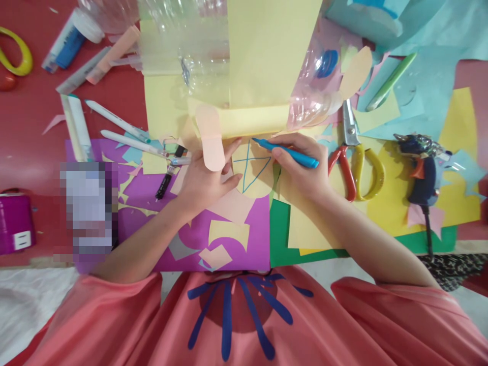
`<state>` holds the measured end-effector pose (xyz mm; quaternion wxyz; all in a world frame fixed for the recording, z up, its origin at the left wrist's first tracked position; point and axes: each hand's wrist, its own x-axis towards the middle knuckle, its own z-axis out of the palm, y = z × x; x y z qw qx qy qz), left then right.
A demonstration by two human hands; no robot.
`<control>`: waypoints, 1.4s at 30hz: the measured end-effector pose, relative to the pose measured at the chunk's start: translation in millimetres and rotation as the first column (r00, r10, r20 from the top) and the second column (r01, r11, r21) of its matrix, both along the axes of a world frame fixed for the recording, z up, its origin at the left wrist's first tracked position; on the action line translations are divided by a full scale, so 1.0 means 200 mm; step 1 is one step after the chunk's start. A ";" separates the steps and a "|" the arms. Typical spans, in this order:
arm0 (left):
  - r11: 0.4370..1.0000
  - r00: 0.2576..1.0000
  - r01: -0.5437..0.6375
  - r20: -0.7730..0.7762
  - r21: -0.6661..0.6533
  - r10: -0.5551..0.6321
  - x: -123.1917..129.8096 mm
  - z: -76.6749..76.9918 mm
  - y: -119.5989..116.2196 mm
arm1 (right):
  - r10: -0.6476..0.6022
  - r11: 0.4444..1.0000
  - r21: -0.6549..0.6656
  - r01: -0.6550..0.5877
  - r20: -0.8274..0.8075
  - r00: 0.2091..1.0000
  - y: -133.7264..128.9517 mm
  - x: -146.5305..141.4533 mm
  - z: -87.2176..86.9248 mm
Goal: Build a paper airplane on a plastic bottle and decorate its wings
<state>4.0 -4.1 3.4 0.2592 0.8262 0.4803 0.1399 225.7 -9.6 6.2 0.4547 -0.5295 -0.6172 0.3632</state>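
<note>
My right hand [305, 165] is closed around a blue marker [297, 154]. The marker's tip touches the upper part of a pale yellow paper piece [261, 185] with a rounded lower edge. Blue straight lines on that paper form a triangle with a line across it. My left hand [208, 178] rests at the paper's left side, thumb and forefinger spread apart, with the forefinger along its upper left. A peach paper strip [212, 145] with rounded ends lies over the left hand's fingers and hides part of them.
Red-and-yellow-handled scissors [348, 157] lie right of my right hand, with a blue glue gun [425, 175] farther right. Clear plastic bottles [202, 61] stretch across the back. Several pens [122, 122], a black craft knife [163, 185] and a phone-like blurred object [89, 208] are left.
</note>
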 end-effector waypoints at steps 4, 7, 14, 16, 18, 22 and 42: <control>1.000 1.000 0.002 0.007 0.011 -0.002 0.00 0.00 0.00 | 0.014 1.000 -0.003 -0.014 0.013 1.000 0.00 0.00 0.01; 1.000 1.000 -0.001 0.004 0.011 0.001 0.00 0.00 0.00 | 0.027 1.000 -0.006 -0.027 -0.012 1.000 0.00 0.00 0.01; 1.000 0.999 -0.014 -0.033 -0.013 0.014 0.01 0.01 0.00 | 0.037 0.999 -0.031 -0.037 0.014 0.999 0.01 -0.01 0.01; 1.000 0.999 -0.013 -0.031 -0.006 0.012 0.01 0.01 0.00 | 0.043 0.999 -0.027 -0.043 0.012 0.999 0.01 -0.01 0.01; 1.000 0.999 -0.013 -0.029 0.008 0.013 0.01 0.01 0.00 | 0.050 0.998 -0.026 -0.049 0.020 0.999 0.00 0.00 0.01; 1.000 0.999 -0.008 -0.040 0.014 0.009 0.01 0.00 0.01 | 0.040 0.999 -0.019 -0.039 0.039 0.998 0.00 0.00 0.00; 1.000 0.991 0.012 -0.134 0.001 -0.011 0.02 0.03 0.01 | 0.021 0.995 -0.097 -0.022 -0.021 1.000 0.00 0.00 0.02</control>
